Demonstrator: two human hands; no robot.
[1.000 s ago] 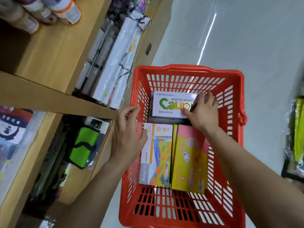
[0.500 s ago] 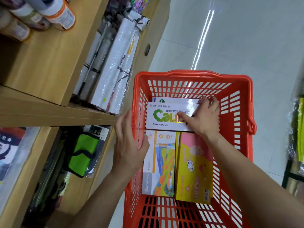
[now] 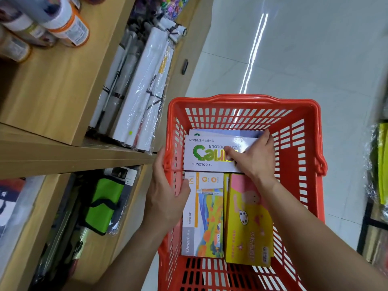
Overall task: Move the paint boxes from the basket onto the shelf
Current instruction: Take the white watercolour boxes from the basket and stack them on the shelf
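Head view. Red basket (image 3: pixel 247 103) on the pale tiled floor (image 3: pixel 304 59), beside a wooden shelf (image 3: pixel 63 156).

Paint boxes seen in the basket: four. One white box (image 3: pixel 210 156) marked "12 COLOURS", printed side up, lettering upside down to the camera. A second white box (image 3: pixel 226 132) lies under it, only its far edge showing past the fingers. Nearer the wrist, two more side by side: a landscape-print box (image 3: pixel 206 215) and a yellow box (image 3: pixel 247 227), touching each other.

Right hand (image 3: pixel 256 158) grasps the top white box: thumb pressed on its printed face, fingers (image 3: pixel 267 136) curled over its far right edge. The box looks raised off the one beneath, tilted slightly.

Left hand (image 3: pixel 168 190) is clasped on the basket's left wall, thumb inside the rim touching the landscape-print box's corner, fingers outside the wall.

Left of that hand, on the shelf: a bundle of wrapped white rolls (image 3: pixel 142 91) on the middle level; a green pouch (image 3: pixel 105 202) in plastic on the lower level. Upper level: labelled bottles (image 3: pixel 69 28), at least three, partly cut off by the frame.
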